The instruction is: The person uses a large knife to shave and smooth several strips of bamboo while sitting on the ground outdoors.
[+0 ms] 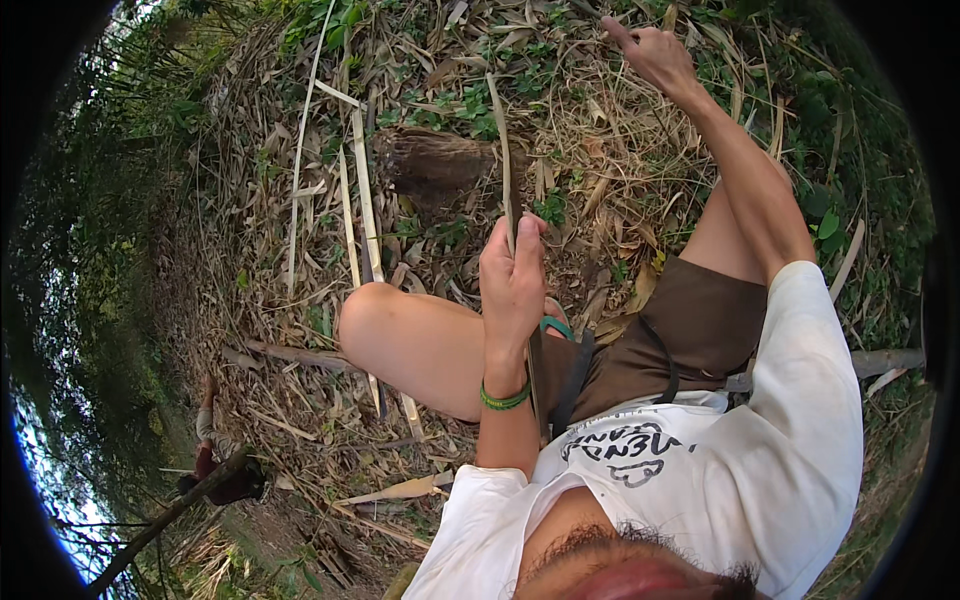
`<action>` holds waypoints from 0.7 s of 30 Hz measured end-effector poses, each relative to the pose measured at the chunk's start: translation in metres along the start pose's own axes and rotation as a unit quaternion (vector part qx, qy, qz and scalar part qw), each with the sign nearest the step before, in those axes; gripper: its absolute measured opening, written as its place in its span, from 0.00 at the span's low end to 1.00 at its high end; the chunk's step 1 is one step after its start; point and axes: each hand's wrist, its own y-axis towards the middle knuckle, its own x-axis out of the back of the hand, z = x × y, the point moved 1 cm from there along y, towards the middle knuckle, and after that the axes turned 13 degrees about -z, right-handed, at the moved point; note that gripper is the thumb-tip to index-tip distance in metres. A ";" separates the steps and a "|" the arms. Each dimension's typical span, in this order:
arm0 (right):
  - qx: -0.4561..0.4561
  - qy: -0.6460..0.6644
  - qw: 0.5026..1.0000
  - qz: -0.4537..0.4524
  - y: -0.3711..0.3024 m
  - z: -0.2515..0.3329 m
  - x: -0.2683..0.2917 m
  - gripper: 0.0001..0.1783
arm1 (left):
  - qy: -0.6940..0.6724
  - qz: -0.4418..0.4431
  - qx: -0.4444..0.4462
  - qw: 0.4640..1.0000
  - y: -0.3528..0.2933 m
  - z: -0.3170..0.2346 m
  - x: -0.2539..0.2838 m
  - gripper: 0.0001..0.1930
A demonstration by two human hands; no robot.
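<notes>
My left hand (513,275), with a green woven bracelet at the wrist, is closed around a long, narrow bamboo strip (503,135). The strip points away from me above the fist, and its lower part runs down past my forearm to my lap. At the far right, my right arm is stretched out, well apart from the strip. The right hand (658,58) is closed on a dark blade-like tool (588,8), mostly cut off by the top edge, so its exact kind does not show.
A short brown log (435,165) lies ahead among dry leaves. Pale split bamboo strips (367,195) lie left of it. A pole (890,362) crosses behind my legs. Another person (222,455) is at the lower left, near a slanting branch (165,520).
</notes>
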 end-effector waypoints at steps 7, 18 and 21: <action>0.097 0.185 0.963 0.172 -0.089 0.125 0.028 0.46 | -0.040 -0.063 0.044 0.996 0.022 0.007 -0.019 0.15; 0.294 0.198 0.923 0.150 -0.115 0.132 0.008 0.40 | 0.052 -0.103 -0.095 0.989 0.021 0.011 -0.030 0.16; 0.309 0.180 0.928 0.106 -0.112 0.118 -0.003 0.41 | 0.077 -0.076 -0.060 0.992 0.016 0.006 -0.028 0.15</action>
